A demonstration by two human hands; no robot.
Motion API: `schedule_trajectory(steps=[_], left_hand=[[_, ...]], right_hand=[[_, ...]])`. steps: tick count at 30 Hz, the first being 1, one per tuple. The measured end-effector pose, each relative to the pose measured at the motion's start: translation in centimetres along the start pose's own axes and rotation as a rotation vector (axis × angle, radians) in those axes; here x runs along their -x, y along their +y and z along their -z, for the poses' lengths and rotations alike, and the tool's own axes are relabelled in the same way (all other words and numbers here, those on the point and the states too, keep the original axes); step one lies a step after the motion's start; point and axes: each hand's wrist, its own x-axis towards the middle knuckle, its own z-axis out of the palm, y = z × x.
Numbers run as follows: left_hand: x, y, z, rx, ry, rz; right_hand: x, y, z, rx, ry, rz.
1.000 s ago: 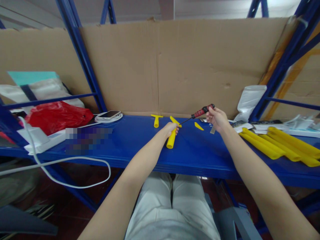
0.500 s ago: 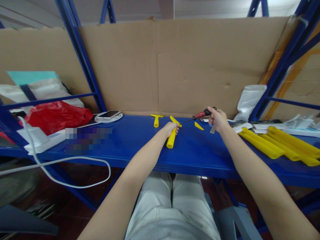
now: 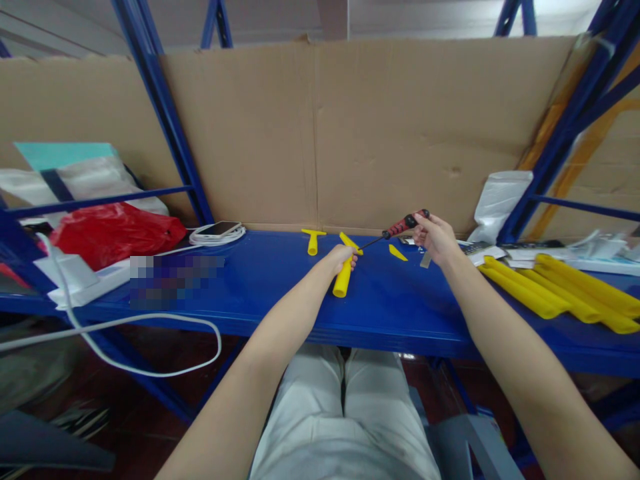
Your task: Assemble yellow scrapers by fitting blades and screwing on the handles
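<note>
My left hand (image 3: 344, 257) is closed around a yellow T-shaped handle (image 3: 341, 283) on the blue shelf, its hollow round end towards me. At the far end of that handle sits a yellow crosspiece (image 3: 350, 242). With my right hand (image 3: 434, 237) I grip the end of a red and black screwdriver (image 3: 401, 227). Its thin shaft slants down to the left, and the tip meets the crosspiece beside my left fingers, which hide the exact contact. A smaller yellow T-shaped piece (image 3: 313, 244) stands to the left, and a flat yellow piece (image 3: 398, 252) lies to the right.
Several yellow tubes (image 3: 530, 290) lie at the right of the blue shelf (image 3: 280, 293). A phone (image 3: 223, 229) rests on a coiled white cable, near a red plastic bag (image 3: 117, 230). Cardboard (image 3: 240, 133) closes off the back, between blue uprights. A white cable (image 3: 150, 319) loops off the front edge.
My right hand has shifted slightly, and its fingers sit differently on the screwdriver, whose handle end tilts a little higher. My left hand and the yellow handle stay in place.
</note>
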Motion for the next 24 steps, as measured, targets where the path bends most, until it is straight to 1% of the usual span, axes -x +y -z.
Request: schedule_trajectory(steps=[3,5,14,19,24], left_hand=[[0.01,0.0,0.0,0.004,0.001,-0.001],[0.03,0.0,-0.01,-0.003,-0.001,-0.004],[0.22,0.09,-0.09,-0.037,-0.004,-0.009],[0.2,0.05,-0.07,-0.037,-0.006,-0.017],[0.13,0.02,-0.03,-0.034,-0.01,-0.01]], right_hand=[[0.07,-0.08,-0.08,-0.005,-0.038,0.001],[0.07,0.01,-0.12,0.0,-0.033,0.014],[-0.26,0.66,-0.29,0.06,0.128,0.144],[-0.37,0.7,-0.22,0.093,0.164,0.105],[-0.17,0.59,-0.16,0.115,0.142,0.076]])
